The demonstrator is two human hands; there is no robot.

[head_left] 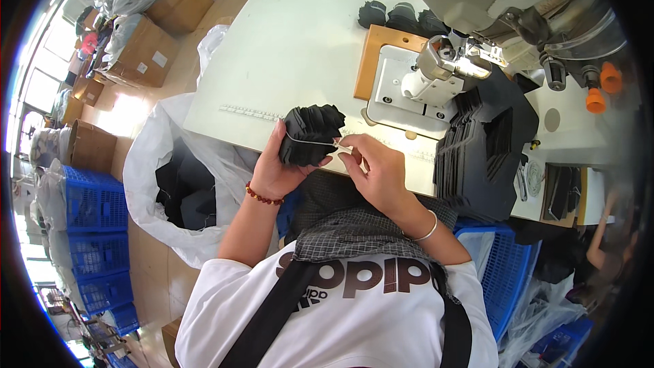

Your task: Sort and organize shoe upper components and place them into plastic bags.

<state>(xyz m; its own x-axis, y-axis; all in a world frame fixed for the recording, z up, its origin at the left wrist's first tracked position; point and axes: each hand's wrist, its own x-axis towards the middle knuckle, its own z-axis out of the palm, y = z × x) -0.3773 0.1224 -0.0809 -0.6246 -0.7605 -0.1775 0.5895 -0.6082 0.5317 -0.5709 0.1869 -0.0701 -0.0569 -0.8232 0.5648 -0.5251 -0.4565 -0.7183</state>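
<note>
A bundle of black fabric pieces (pixel 315 121) is gripped in my left hand (pixel 274 169), over the near edge of the white table (pixel 272 48). A thin pale string (pixel 303 141) runs round the bundle. At its right side my right hand (pixel 379 172) pinches the string between thumb and fingers. To the right of that hand, dark flat pieces (pixel 477 157) lie in fanned stacks. A sewing machine (pixel 436 71) stands beyond, with several rolled black bundles (pixel 402 17) behind its orange-brown board (pixel 371 54).
A white sack (pixel 146 191) holding black pieces stands left of the table. Blue crates (pixel 99 252) and cardboard boxes (pixel 139 54) line the far left. Another blue crate (pixel 501 279) is close on my right. Part of another person's arm (pixel 599 235) shows at the right rim.
</note>
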